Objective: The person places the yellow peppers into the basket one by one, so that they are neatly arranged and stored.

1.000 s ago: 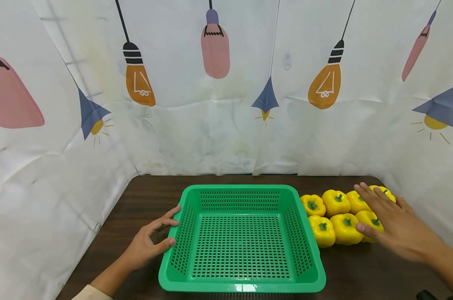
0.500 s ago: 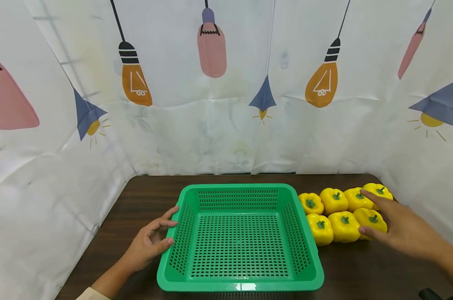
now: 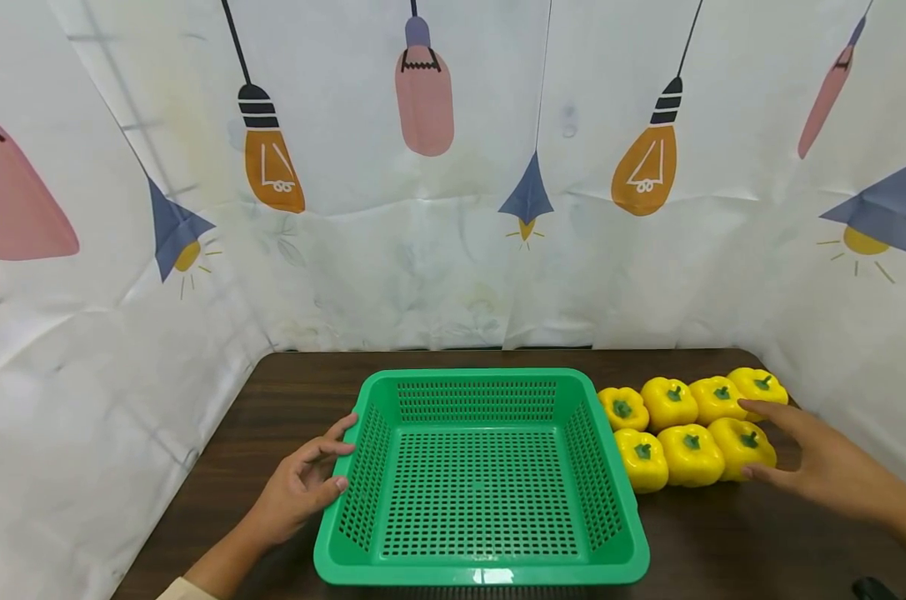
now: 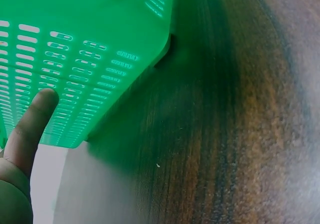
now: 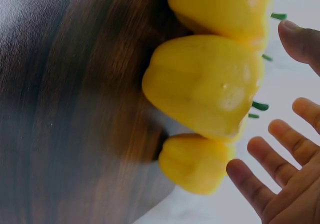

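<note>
A green plastic basket (image 3: 483, 575) with slotted walls sits on the dark wooden table, nothing inside it. At its left side rests my left hand (image 3: 302, 479), fingertips touching the rim and outer wall; in the left wrist view one finger (image 4: 32, 129) lies against the slotted wall. Several yellow bell peppers (image 3: 691, 456) with green stems stand in two rows right of the basket. My right hand (image 3: 828, 462) hovers at the right end of these rows, fingers spread and slightly bent, holding nothing. Its thumb tip is close to the front-right pepper (image 3: 743, 450); whether they touch, I cannot tell.
A white curtain (image 3: 422, 275) printed with hanging lamps surrounds the table at the back and sides. Dark tabletop (image 3: 272, 417) shows left of the basket and in front of the peppers. A small black object (image 3: 871, 588) lies at the lower right edge.
My right hand has drawn back to the right from above the end peppers, uncovering them, and its fingers have bent a little. The left hand and basket stay put; the head view shifted slightly.
</note>
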The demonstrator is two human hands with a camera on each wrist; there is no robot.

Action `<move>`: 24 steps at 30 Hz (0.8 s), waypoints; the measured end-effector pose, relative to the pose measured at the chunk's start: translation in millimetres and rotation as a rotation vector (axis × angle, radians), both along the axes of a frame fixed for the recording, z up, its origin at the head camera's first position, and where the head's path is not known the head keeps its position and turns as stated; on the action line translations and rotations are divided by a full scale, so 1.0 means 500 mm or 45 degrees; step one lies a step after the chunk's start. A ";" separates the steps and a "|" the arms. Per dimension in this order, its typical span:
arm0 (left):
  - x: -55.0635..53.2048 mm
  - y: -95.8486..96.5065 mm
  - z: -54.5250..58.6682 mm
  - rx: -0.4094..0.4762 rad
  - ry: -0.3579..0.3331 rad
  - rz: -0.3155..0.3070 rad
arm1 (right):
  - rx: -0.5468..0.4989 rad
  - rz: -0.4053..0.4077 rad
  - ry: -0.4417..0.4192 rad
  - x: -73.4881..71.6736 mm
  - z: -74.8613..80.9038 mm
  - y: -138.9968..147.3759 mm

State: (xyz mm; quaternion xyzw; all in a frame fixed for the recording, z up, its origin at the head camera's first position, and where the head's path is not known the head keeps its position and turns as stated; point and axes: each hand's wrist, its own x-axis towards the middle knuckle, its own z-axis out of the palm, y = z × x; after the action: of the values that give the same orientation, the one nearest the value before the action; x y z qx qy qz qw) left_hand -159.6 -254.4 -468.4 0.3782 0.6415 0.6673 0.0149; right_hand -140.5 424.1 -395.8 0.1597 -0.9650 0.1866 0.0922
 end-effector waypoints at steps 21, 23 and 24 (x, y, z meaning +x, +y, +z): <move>0.004 0.001 -0.002 -0.007 0.002 0.001 | -0.107 -0.013 -0.282 -0.018 -0.019 0.030; 0.004 0.001 -0.002 -0.007 -0.001 0.000 | -0.127 -0.010 -0.320 -0.021 -0.021 0.032; 0.004 0.002 -0.001 -0.006 -0.004 0.000 | -0.138 -0.008 -0.339 -0.023 -0.021 0.033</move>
State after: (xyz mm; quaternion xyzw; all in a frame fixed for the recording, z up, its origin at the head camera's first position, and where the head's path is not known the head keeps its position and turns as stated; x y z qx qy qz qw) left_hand -157.8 -253.5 -469.1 0.3771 0.6430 0.6663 0.0170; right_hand -151.8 440.6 -406.5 0.1251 -0.9577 0.2575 -0.0274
